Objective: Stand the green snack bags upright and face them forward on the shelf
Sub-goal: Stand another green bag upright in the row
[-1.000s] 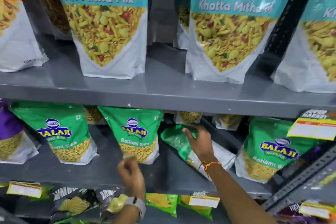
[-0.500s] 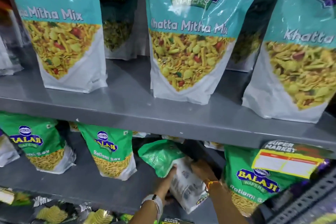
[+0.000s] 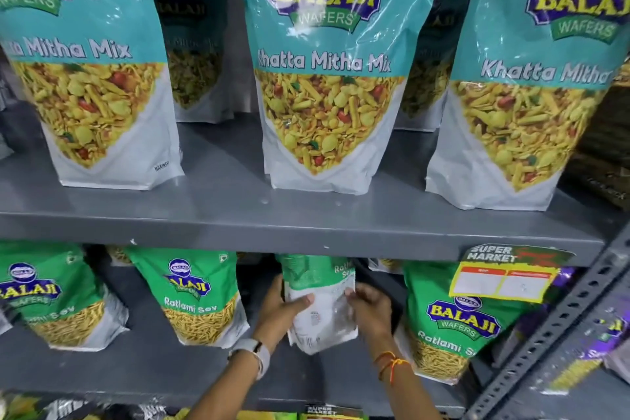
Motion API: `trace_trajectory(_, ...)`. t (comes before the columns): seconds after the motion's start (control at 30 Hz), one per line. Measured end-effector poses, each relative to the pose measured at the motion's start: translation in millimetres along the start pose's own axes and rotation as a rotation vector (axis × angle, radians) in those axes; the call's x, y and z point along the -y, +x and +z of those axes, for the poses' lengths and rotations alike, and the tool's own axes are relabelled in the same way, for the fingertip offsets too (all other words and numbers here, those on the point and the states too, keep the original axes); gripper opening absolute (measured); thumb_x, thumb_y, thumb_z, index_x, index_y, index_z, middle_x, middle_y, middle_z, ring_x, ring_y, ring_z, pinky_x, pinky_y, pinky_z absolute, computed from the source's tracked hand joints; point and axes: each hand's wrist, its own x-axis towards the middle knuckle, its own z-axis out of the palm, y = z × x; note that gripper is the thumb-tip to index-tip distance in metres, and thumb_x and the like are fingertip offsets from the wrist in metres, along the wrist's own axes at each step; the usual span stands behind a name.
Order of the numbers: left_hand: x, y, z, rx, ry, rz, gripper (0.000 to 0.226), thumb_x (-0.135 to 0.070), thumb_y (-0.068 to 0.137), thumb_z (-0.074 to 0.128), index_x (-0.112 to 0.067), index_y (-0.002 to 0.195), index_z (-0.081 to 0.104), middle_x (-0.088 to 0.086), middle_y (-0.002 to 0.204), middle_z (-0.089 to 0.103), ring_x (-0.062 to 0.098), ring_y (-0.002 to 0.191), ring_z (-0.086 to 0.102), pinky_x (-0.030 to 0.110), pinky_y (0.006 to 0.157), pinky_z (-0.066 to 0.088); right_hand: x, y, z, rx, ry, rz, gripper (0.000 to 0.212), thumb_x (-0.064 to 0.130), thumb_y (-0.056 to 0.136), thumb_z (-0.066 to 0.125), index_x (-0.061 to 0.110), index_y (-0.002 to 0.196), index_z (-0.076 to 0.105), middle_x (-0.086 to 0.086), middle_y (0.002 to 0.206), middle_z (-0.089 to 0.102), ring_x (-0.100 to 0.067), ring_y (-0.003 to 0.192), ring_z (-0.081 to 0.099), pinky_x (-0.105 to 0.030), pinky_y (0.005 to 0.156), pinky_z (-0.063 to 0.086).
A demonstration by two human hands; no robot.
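A green Ratlami Sev bag (image 3: 318, 297) is held upright between both my hands in the middle of the lower shelf (image 3: 143, 368), its white printed back side facing me. My left hand (image 3: 283, 309) grips its left edge and my right hand (image 3: 370, 309) grips its right edge. Three other green Ratlami Sev bags stand facing forward: one at the far left (image 3: 51, 293), one left of centre (image 3: 201, 297), one on the right (image 3: 456, 317). More bags sit hidden behind them.
The grey upper shelf (image 3: 272, 225) carries tall teal Khatta Mitha Mix bags (image 3: 327, 72) in front rows. A yellow price tag (image 3: 501, 280) hangs from its edge on the right. A slotted metal upright (image 3: 559, 327) runs diagonally at right. Other snack packs lie on the shelf below.
The green bag was leaning tilted; both my hands have taken hold of it and raised it upright, back side toward me. The camera has moved closer and up.
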Motion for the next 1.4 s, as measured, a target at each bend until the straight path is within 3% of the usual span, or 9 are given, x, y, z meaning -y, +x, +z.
trace_trajectory(0.13,5.7,18.2,-22.0,0.171,0.115,0.017,0.050,0.004,0.077,0.066,-0.021,0.115,0.047,0.008,0.122,0.059,0.023,0.113,0.056,0.034,0.097,0.044,-20.2,-11.6,-2.4,-0.004,0.106,-0.053,0.019,-0.021,0.074,0.059,-0.007,0.083,0.068,-0.001,0.068,0.072,-0.005,0.061,0.061,-0.018,0.063,0.053)
trace_trajectory(0.3,18.8,21.3,-31.6,0.301,0.248,-0.006,0.059,-0.004,0.082,0.063,-0.022,0.129,0.033,0.000,0.129,0.051,0.013,0.116,0.050,0.009,0.086,0.045,-38.1,-23.2,-3.0,-0.012,0.167,-0.036,0.030,-0.025,0.069,0.061,0.006,0.069,0.063,0.009,0.053,0.070,0.001,0.054,0.059,-0.011,0.053,0.052)
trace_trajectory(0.43,25.4,21.6,-38.0,0.359,0.190,-0.035,0.069,-0.003,0.080,0.065,-0.018,0.136,0.028,0.007,0.142,0.044,0.007,0.115,0.050,0.008,0.087,0.045,-38.2,-31.5,2.6,-0.074,0.103,-0.071,0.021,-0.015,0.072,0.067,0.002,0.083,0.060,-0.012,0.080,0.068,-0.018,0.076,0.058,-0.017,0.062,0.051)
trace_trajectory(0.53,23.0,14.7,-34.0,0.271,0.052,-0.155,0.086,-0.054,0.071,0.065,-0.021,0.141,0.026,0.002,0.147,0.034,0.002,0.117,0.045,0.020,0.103,0.031,-50.3,-53.3,16.4,-0.261,0.023,-0.137,0.032,-0.006,0.073,0.071,0.005,0.099,0.056,-0.016,0.101,0.064,-0.026,0.093,0.060,-0.008,0.071,0.050)
trace_trajectory(0.63,19.8,16.1,-26.8,0.213,-0.085,-0.258,0.088,-0.086,0.060,0.039,-0.023,0.121,0.051,0.008,0.135,0.047,0.018,0.120,0.048,0.038,0.111,0.026,-57.5,-72.9,40.4,-0.326,-0.129,-0.261,0.036,-0.004,0.071,0.072,0.005,0.104,0.060,-0.016,0.114,0.059,-0.031,0.109,0.055,-0.031,0.093,0.048)
trace_trajectory(0.87,17.7,20.4,-17.9,0.006,-0.063,-0.316,0.042,-0.057,0.090,0.029,-0.030,0.085,0.061,0.011,0.127,0.060,0.026,0.111,0.058,0.041,0.099,0.045,-60.3,-86.8,67.4,-0.266,-0.231,-0.231,0.092,0.006,0.057,0.086,0.013,0.136,0.039,-0.019,0.124,0.036,-0.034,0.115,0.044,-0.039,0.092,0.049)
trace_trajectory(1.0,13.4,10.3,-17.0,-0.032,-0.083,-0.200,0.028,-0.031,0.096,0.037,-0.026,0.086,0.062,0.001,0.115,0.065,0.025,0.110,0.056,0.040,0.092,0.046,-57.2,-83.3,62.8,-0.144,-0.140,-0.169,0.108,0.012,0.054,0.089,0.024,0.141,0.027,-0.008,0.120,0.035,-0.020,0.108,0.049,-0.005,0.076,0.042)
trace_trajectory(1.2,36.5,11.1,-34.6,-0.083,0.013,-0.090,0.026,-0.017,0.096,0.038,-0.015,0.115,0.055,-0.004,0.119,0.052,0.012,0.109,0.046,0.023,0.096,0.031,-50.8,-70.3,38.0,0.045,-0.213,-0.244,0.104,0.025,0.052,0.089,0.027,0.139,0.033,0.000,0.126,0.044,-0.014,0.116,0.047,-0.022,0.095,0.039)
trace_trajectory(1.4,47.0,17.7,-31.0,-0.002,0.189,-0.047,0.024,-0.007,0.092,0.044,-0.018,0.098,0.064,0.009,0.104,0.068,0.021,0.095,0.063,0.024,0.085,0.045,-48.6,-57.0,31.1,0.129,-0.065,-0.232,0.088,0.009,0.054,0.089,0.023,0.126,0.041,0.009,0.122,0.058,0.011,0.106,0.055,-0.005,0.084,0.044)
